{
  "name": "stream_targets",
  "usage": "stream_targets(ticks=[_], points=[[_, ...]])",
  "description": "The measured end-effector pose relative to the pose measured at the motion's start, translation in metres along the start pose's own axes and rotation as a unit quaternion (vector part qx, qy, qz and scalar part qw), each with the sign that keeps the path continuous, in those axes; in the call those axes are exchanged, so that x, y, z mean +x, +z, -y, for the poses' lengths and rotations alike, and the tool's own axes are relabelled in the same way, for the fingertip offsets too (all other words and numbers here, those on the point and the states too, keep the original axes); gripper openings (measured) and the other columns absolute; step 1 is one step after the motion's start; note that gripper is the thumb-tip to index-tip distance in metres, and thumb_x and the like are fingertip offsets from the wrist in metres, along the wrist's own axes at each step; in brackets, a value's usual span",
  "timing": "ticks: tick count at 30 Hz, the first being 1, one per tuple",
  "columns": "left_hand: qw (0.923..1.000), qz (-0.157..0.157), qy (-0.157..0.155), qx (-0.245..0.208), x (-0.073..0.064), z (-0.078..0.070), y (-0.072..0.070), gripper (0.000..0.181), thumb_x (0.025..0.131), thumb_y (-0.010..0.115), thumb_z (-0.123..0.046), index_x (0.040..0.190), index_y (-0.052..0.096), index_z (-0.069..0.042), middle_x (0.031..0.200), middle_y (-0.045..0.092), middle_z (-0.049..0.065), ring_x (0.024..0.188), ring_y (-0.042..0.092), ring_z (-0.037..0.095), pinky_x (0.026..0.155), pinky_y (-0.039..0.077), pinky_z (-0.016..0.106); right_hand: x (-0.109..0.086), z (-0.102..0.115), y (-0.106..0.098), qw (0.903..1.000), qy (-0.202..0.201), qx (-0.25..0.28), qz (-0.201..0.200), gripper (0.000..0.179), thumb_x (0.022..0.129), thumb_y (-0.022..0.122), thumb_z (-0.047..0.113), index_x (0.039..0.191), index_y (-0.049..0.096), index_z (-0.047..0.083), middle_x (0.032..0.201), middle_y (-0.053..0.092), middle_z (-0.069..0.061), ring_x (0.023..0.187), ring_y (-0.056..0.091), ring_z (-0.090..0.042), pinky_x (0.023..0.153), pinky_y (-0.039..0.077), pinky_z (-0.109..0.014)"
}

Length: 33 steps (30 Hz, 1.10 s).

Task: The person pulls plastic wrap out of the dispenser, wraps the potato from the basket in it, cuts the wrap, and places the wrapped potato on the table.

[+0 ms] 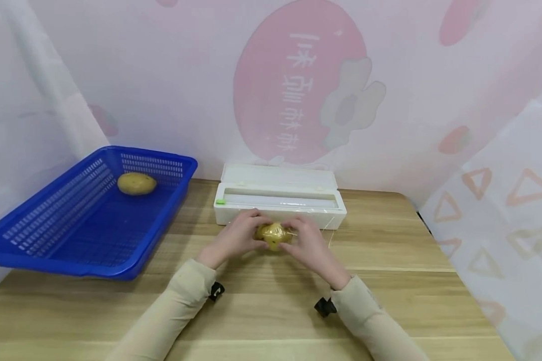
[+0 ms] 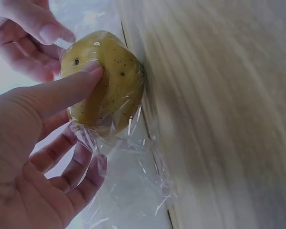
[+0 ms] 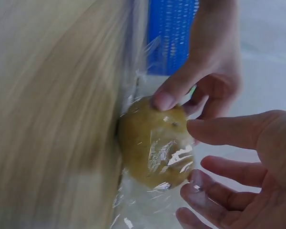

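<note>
A yellow potato (image 1: 274, 234) wrapped in clear, glossy cling film (image 2: 133, 167) is between both hands, close over the table. The left hand (image 1: 238, 238) holds it from the left, its thumb (image 2: 76, 88) across the potato's surface and its other fingers bent behind. At the potato's other end, the right hand (image 1: 310, 245) has its thumb and fingers around the edge, with film by its fingertips (image 3: 196, 179). Loose, crinkled film hangs off the potato in both wrist views. Right behind the hands stands a white cling film box (image 1: 277, 214), lid raised, a roll inside.
On the left, a blue plastic basket (image 1: 155, 235) holds another potato (image 1: 136, 184). A small green piece (image 1: 220, 201) sits on the box's left end. The wooden table (image 1: 271, 321) meets a printed pale sheet (image 1: 198, 100) at the back.
</note>
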<state>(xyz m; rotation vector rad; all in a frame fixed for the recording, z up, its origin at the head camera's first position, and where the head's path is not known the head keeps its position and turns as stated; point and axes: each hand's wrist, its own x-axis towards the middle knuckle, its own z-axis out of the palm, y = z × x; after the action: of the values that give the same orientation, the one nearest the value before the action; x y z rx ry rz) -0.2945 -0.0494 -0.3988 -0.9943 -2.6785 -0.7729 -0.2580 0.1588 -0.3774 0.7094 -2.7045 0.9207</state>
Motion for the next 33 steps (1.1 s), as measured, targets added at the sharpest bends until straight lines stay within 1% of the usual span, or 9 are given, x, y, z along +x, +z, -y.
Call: stream_targets(ticks=[3,7,10,14,18,21,25,31,33], points=[[1.0,0.001,0.0,-0.004,0.003,0.002,0.0,0.055,0.074,0.089,-0.023,0.122,0.068,-0.008,0.115,0.062,0.006,0.104,0.056,0.023,0.092,0.046,0.04,0.003,-0.008,0.002,1.0,0.003,-0.006,-0.004,0.043,0.073,0.087,0.005,0.111,0.069,-0.002,0.113,0.061,-0.012,0.104,0.056,-0.029,0.088,0.049,-0.041],[1.0,0.004,0.0,-0.008,0.001,0.003,0.001,0.055,0.075,0.088,-0.023,0.123,0.067,-0.007,0.117,0.062,0.006,0.106,0.056,0.023,0.094,0.045,0.04,0.002,-0.014,0.008,0.9997,0.001,-0.019,-0.014,0.045,0.072,0.088,0.007,0.112,0.069,-0.002,0.115,0.061,-0.012,0.107,0.055,-0.029,0.09,0.047,-0.044],[1.0,0.001,-0.002,-0.003,0.001,0.002,0.001,0.055,0.076,0.088,-0.024,0.124,0.067,-0.008,0.117,0.061,0.007,0.106,0.055,0.023,0.093,0.045,0.04,0.003,-0.016,0.009,0.9996,-0.005,-0.019,-0.022,0.046,0.072,0.088,0.006,0.113,0.068,-0.003,0.116,0.062,-0.014,0.108,0.056,-0.031,0.091,0.047,-0.045],[1.0,-0.002,-0.008,0.0,0.0,-0.001,0.001,0.061,0.073,0.09,-0.023,0.127,0.065,-0.009,0.118,0.059,0.007,0.107,0.054,0.024,0.093,0.045,0.042,0.005,-0.018,0.01,0.9994,-0.006,-0.025,-0.024,0.048,0.071,0.088,0.006,0.113,0.067,-0.004,0.117,0.061,-0.016,0.107,0.057,-0.031,0.091,0.048,-0.045],[0.9992,0.021,-0.034,-0.007,-0.003,-0.004,0.001,0.074,0.068,0.092,-0.016,0.134,0.059,-0.011,0.13,0.055,0.011,0.118,0.05,0.03,0.1,0.041,0.048,0.005,-0.018,0.011,0.9991,0.021,-0.037,0.002,0.058,0.068,0.091,0.009,0.118,0.064,-0.001,0.12,0.058,-0.015,0.109,0.055,-0.03,0.094,0.046,-0.045],[0.9982,0.034,-0.049,-0.008,-0.005,-0.004,0.002,0.078,0.067,0.091,-0.01,0.137,0.056,-0.012,0.136,0.051,0.012,0.124,0.046,0.032,0.103,0.038,0.052,0.002,-0.017,0.01,0.9981,0.029,-0.046,0.03,0.066,0.066,0.092,0.01,0.122,0.061,-0.001,0.123,0.055,-0.013,0.11,0.054,-0.028,0.095,0.045,-0.044],[0.9988,0.014,-0.046,0.008,-0.004,-0.003,0.006,0.075,0.067,0.09,-0.008,0.134,0.058,-0.012,0.134,0.053,0.01,0.124,0.046,0.032,0.102,0.039,0.051,0.002,-0.016,0.009,0.9982,0.015,-0.047,0.035,0.068,0.065,0.092,0.007,0.123,0.059,-0.003,0.123,0.054,-0.014,0.107,0.055,-0.028,0.093,0.046,-0.043],[0.9985,-0.006,-0.039,0.038,-0.002,-0.004,0.006,0.074,0.064,0.091,-0.008,0.131,0.061,-0.013,0.13,0.057,0.01,0.12,0.048,0.032,0.101,0.04,0.05,0.006,-0.02,0.006,0.9992,0.01,-0.011,0.038,0.066,0.064,0.091,0.002,0.122,0.059,-0.004,0.122,0.055,-0.016,0.102,0.057,-0.029,0.088,0.049,-0.041],[0.9979,-0.011,-0.04,0.05,-0.001,-0.005,0.005,0.072,0.064,0.091,-0.009,0.13,0.062,-0.014,0.129,0.058,0.01,0.119,0.049,0.032,0.1,0.04,0.05,0.007,-0.022,0.005,0.9992,0.005,-0.001,0.039,0.066,0.064,0.091,0.001,0.121,0.06,-0.003,0.122,0.056,-0.016,0.104,0.057,-0.03,0.089,0.049,-0.042]])
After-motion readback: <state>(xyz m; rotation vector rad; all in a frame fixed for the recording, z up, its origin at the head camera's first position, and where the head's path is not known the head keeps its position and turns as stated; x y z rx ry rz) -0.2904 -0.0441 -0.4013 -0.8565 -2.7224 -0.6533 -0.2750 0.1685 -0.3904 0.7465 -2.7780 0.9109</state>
